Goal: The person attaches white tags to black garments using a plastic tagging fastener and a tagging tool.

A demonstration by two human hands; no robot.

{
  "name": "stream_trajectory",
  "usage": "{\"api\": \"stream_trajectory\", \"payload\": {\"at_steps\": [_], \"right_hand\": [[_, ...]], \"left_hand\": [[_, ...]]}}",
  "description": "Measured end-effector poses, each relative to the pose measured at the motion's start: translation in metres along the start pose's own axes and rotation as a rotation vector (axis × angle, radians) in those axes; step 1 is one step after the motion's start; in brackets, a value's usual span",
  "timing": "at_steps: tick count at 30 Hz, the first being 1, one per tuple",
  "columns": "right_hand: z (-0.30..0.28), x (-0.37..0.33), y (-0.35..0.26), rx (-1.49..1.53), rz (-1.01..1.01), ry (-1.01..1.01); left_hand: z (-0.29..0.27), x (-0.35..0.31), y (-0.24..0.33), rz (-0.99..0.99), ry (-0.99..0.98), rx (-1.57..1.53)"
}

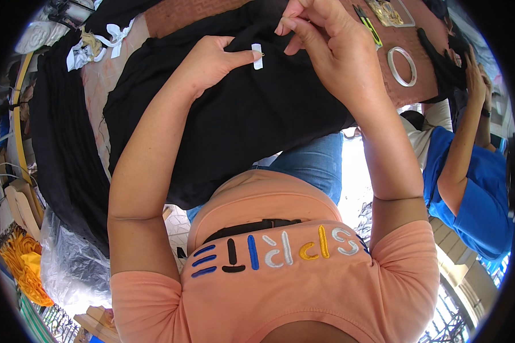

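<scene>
on the brown table [177,14], a black garment [252,114] lies spread and hangs over the near edge onto the person's lap. the left hand [212,60] presses down on the cloth, its thumb tip touching a small white tag [257,56]. the right hand [320,40] hovers just beside the tag, thumb and forefinger pinched together; what they pinch is too small to tell. a white ring [402,66] lies farther right on the table, near another person's blue sleeve [480,200].
</scene>
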State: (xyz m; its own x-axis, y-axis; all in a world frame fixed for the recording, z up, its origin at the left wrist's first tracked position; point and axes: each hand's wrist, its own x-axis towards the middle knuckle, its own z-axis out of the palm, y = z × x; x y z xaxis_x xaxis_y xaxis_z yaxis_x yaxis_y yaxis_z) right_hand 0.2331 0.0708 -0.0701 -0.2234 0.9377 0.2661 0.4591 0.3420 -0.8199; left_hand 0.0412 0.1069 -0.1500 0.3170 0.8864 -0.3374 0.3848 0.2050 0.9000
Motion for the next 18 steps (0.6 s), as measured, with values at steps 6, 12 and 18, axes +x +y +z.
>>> {"api": "stream_trajectory", "payload": {"at_steps": [6, 12, 18], "right_hand": [[-0.003, -0.001, 0.005, 0.06, -0.015, 0.009], [-0.007, -0.003, -0.003, 0.129, -0.023, 0.011], [-0.008, -0.007, 0.001, 0.054, -0.176, 0.017]], "left_hand": [[0.001, -0.001, 0.002, -0.02, -0.011, -0.021], [-0.002, -0.002, 0.006, -0.06, -0.037, 0.001], [-0.001, -0.003, 0.007, -0.046, -0.037, -0.024]]}}
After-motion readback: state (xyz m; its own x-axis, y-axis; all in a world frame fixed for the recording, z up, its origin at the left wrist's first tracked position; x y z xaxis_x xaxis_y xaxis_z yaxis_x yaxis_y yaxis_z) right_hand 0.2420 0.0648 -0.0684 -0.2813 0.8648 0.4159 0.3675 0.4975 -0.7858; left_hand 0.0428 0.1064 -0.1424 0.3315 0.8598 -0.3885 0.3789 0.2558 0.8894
